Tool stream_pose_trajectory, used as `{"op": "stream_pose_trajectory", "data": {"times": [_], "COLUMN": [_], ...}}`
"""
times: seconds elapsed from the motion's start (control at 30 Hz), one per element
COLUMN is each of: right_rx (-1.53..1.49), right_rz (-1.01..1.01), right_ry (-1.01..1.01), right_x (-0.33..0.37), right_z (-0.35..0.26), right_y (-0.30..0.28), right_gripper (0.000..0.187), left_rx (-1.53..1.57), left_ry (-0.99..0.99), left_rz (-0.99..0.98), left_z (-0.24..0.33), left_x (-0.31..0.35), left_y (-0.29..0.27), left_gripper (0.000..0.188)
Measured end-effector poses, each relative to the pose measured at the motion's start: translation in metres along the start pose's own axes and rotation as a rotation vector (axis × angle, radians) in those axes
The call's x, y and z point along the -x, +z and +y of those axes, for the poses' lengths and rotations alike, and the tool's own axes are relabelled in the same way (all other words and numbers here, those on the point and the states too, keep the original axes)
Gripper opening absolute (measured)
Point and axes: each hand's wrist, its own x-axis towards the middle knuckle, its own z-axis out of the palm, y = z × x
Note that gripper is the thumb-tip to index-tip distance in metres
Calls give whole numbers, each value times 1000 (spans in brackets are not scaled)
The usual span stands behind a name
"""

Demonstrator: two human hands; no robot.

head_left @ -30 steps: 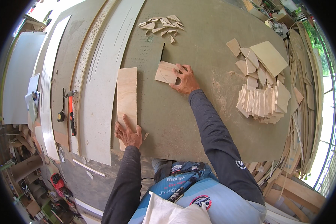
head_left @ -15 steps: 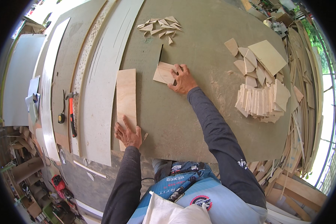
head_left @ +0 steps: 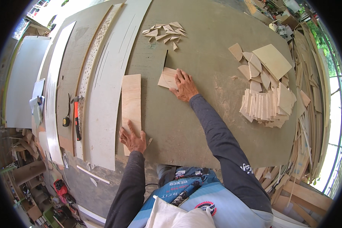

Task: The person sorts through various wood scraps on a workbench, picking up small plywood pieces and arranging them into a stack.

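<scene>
My right hand (head_left: 185, 86) lies with fingers stretched over a small plywood piece (head_left: 166, 78), covering its right part; the thumb rests apart at its near side. A curved line runs across the piece. Its far edge meets a thin black slit or blade (head_left: 166, 59) at the tabletop. To the left, my left hand (head_left: 133, 140) rests open, fingers spread, on the near end of a long plywood strip (head_left: 131, 97). A small wood sliver (head_left: 150, 141) lies beside that hand.
Triangular offcuts (head_left: 165, 31) lie at the far side of the brown table (head_left: 201, 133). At right sit a row of stacked thin pieces (head_left: 260, 104) and a square panel (head_left: 271, 60). A hammer (head_left: 76, 117), tape measure (head_left: 66, 121) and long white board (head_left: 106, 91) are left.
My right hand's fingers have straightened from a more curled pose on the small plywood piece. My left hand stays on the strip. The whole view has shifted slightly.
</scene>
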Motion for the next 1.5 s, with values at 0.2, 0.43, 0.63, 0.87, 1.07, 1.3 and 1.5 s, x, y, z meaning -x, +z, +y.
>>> {"op": "stream_pose_trajectory", "data": {"times": [0.2, 0.43, 0.63, 0.87, 1.07, 1.3, 1.5], "right_rx": [13, 3, 10, 14, 18, -13, -20], "right_rz": [23, -20, 4, 34, 142, 164, 176], "right_ry": [30, 71, 80, 79, 78, 79, 73], "right_x": [0, -2, -2, -2, -1, -4, -9], "right_z": [-5, -7, -4, -4, -3, -1, 3], "right_y": [-2, -4, 2, 5, 9, 12, 17], "right_gripper": [80, 78, 78, 76, 76, 75, 73], "left_rx": [26, 7, 17, 13, 8, -2, -14], "left_ry": [8, 4, 10, 10, 9, 4, -6], "left_rz": [18, 2, 15, 25, 23, 19, 5], "left_z": [1, -1, -1, 0, -2, -4, -3], "left_x": [2, 1, 1, 2, 1, 1, 1], "left_y": [-1, 0, 2, 0, 2, 4, 4], "left_gripper": [91, 89, 89, 90, 91, 93, 93]}}
